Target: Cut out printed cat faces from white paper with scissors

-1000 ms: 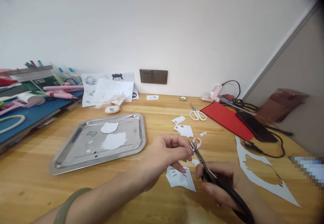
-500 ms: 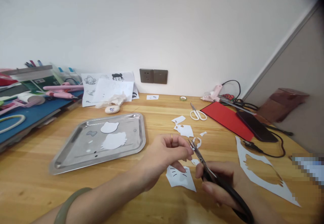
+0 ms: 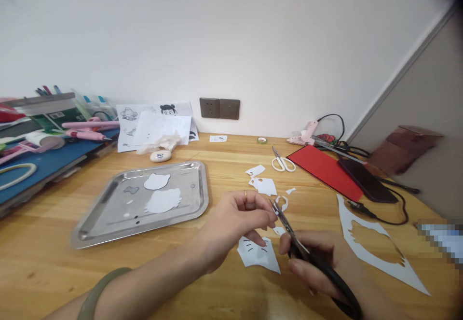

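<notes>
My right hand (image 3: 316, 257) grips black-handled scissors (image 3: 327, 274), their blades slightly apart and pointing up and left. The tips reach the fingertips of my left hand (image 3: 251, 216), which are pinched together. Whatever lies in that pinch is too small to make out. Beneath my left hand, a white paper piece with whisker lines (image 3: 256, 257) rests on the table. Several white paper scraps (image 3: 265, 186) are scattered just beyond my hands, among them a curved strip (image 3: 285, 204) behind the blade tips.
To the left stands a metal tray (image 3: 108, 239) bearing paper cut-outs (image 3: 162, 201). White-handled scissors (image 3: 283, 164), a tape roll (image 3: 262, 140), a red sheet (image 3: 321, 170) and a phone (image 3: 367, 181) lie farther back. On the right is a cut-out paper frame (image 3: 383, 270).
</notes>
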A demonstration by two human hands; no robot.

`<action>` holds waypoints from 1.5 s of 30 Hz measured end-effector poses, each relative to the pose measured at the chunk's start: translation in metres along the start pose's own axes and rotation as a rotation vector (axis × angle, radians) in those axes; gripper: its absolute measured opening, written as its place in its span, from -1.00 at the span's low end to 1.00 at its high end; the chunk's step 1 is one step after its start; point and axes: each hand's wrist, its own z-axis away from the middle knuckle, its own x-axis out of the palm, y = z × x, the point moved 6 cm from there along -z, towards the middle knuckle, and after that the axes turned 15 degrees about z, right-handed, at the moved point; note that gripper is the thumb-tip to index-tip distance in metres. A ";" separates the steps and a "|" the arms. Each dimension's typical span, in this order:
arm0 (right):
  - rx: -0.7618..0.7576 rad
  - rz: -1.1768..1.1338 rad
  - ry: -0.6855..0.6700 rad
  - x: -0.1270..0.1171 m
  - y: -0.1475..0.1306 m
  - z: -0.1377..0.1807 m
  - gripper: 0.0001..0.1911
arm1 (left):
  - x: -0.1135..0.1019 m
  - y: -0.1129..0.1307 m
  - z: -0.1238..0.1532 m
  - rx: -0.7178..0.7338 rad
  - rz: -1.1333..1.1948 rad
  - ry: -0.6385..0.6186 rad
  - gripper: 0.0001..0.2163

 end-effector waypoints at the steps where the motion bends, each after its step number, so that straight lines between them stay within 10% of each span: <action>1: -0.008 -0.009 0.013 0.000 0.001 0.000 -0.88 | 0.000 0.000 0.000 -0.001 -0.003 0.001 -0.97; 45: -0.027 -0.023 0.010 0.002 0.003 -0.001 -0.87 | -0.002 0.004 0.001 0.023 0.003 0.033 -0.98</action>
